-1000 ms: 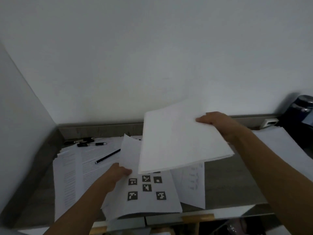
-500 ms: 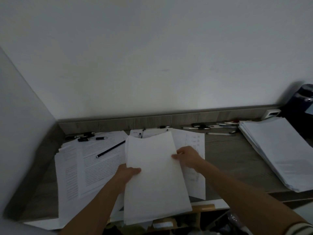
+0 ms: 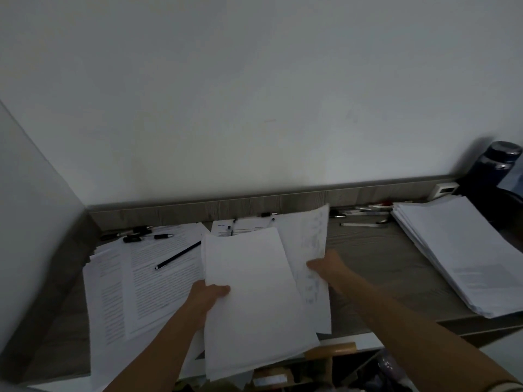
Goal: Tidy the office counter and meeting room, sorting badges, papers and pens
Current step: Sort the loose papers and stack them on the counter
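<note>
My left hand (image 3: 208, 297) grips the left edge of a thick white paper stack (image 3: 254, 301), thumb on top, held over the counter's front edge. My right hand (image 3: 325, 265) pinches a single faintly printed sheet (image 3: 310, 241) and lifts its right side off the counter. Printed text pages (image 3: 141, 278) lie spread at the left with a black pencil (image 3: 177, 255) and black pens (image 3: 147, 236) on them. More pens (image 3: 365, 216) lie scattered along the back ledge. A neat pile of papers (image 3: 464, 256) sits at the right.
The grey wood counter (image 3: 376, 258) ends at a wall on the left and a low back ledge. A dark blue bottle (image 3: 498, 171) and a small white box (image 3: 443, 190) stand at the back right. Below the front edge are cardboard and clutter (image 3: 325, 366).
The white stack came down from my right hand onto the pile in front of me and my left hand took it. My right hand moved off it to the sheet beside it and lifts it.
</note>
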Available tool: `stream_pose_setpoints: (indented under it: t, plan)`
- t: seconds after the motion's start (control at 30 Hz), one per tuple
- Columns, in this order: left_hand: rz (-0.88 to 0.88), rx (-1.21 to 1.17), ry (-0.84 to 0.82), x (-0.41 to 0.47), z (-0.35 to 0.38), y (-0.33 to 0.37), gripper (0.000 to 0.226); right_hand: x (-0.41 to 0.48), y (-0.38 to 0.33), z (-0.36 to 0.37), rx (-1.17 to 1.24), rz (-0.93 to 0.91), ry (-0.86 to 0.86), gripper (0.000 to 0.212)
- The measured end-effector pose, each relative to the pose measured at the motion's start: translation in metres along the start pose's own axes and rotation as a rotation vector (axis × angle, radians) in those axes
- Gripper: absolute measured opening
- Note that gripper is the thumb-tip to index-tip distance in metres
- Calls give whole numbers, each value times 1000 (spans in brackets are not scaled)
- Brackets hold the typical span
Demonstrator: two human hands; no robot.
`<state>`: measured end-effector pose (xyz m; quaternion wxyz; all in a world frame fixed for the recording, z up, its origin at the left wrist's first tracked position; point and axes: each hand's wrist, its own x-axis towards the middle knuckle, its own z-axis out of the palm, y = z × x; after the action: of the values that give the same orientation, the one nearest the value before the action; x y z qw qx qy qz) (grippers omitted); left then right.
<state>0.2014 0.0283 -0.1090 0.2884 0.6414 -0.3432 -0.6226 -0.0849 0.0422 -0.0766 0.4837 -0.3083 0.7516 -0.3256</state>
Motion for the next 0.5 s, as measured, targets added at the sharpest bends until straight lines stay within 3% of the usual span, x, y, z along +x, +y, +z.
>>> stream_pose_setpoints:
  t: [0.1,0.17,0.23,0.33,0.5]
  plan:
    - [-8,-15,-16,-2,-2,4,30,-7,-31,-21,-321,-232,110,24]
    - [-25,-19,-9,0,-5,6,25,-18,-66,-42,-396,-357,177,19]
    - [-48,-18,5,2,-6,8,22,-31,-98,-61,-293,-442,203,19]
    - [-66,5,21,3,-6,10,25,-49,-125,-75,-50,-482,87,17]
    - [-102,8,18,12,-9,9,38,-41,-101,-52,59,-343,-105,17]
